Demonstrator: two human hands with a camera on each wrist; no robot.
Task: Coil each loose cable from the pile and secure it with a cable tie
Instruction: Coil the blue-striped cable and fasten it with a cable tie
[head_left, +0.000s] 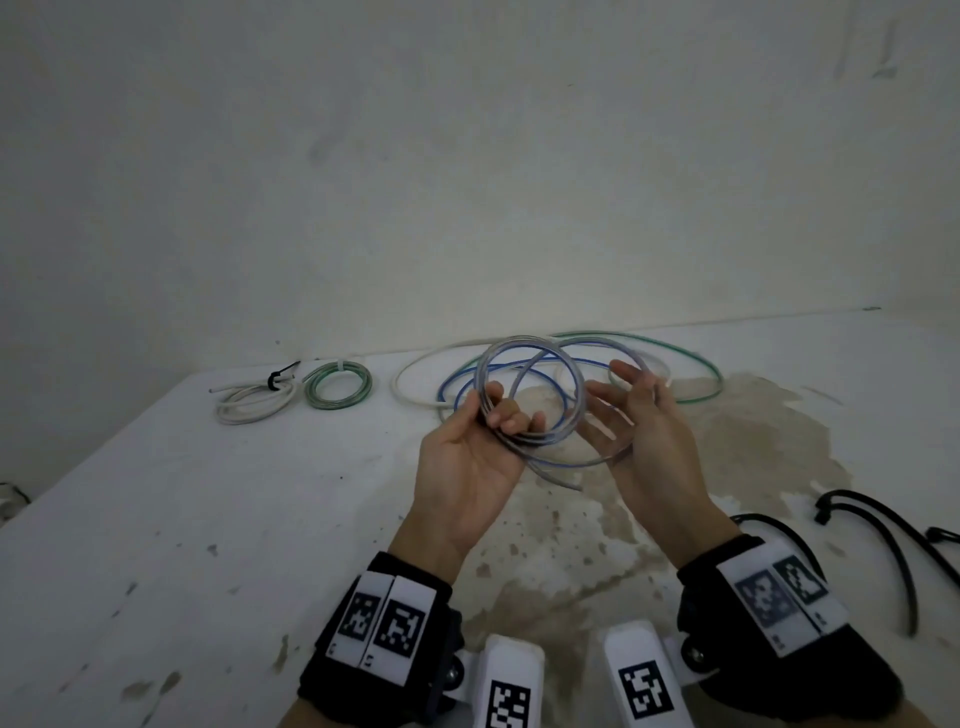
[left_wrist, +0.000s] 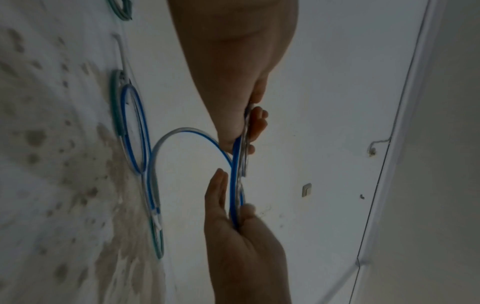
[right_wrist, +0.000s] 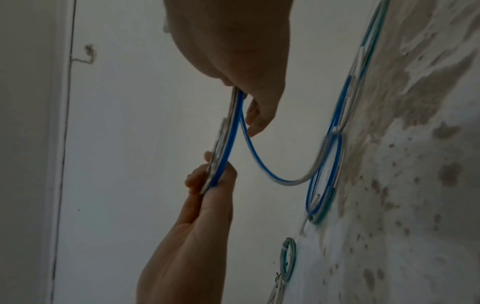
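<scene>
A clear cable with a blue stripe (head_left: 519, 341) is wound into a few loops held above the table. My left hand (head_left: 506, 408) grips the coil's lower left side between thumb and curled fingers; the left wrist view shows the left hand (left_wrist: 249, 127) pinching the bundled strands. My right hand (head_left: 631, 395) is at the coil's right side with fingers fairly straight. In the wrist views the right hand (left_wrist: 233, 195) has its thumb laid over the cable (right_wrist: 228, 139), holding it against the fingers. The cable's tail (right_wrist: 272, 179) sags down to the pile.
Loose green cable (head_left: 696, 364) and white cable (head_left: 410, 374) lie tangled behind my hands. A tied white coil (head_left: 254, 405) and tied green coil (head_left: 337, 387) sit far left. Black cable ties (head_left: 883, 530) lie at the right. The white table (head_left: 208, 493) is stained in the middle.
</scene>
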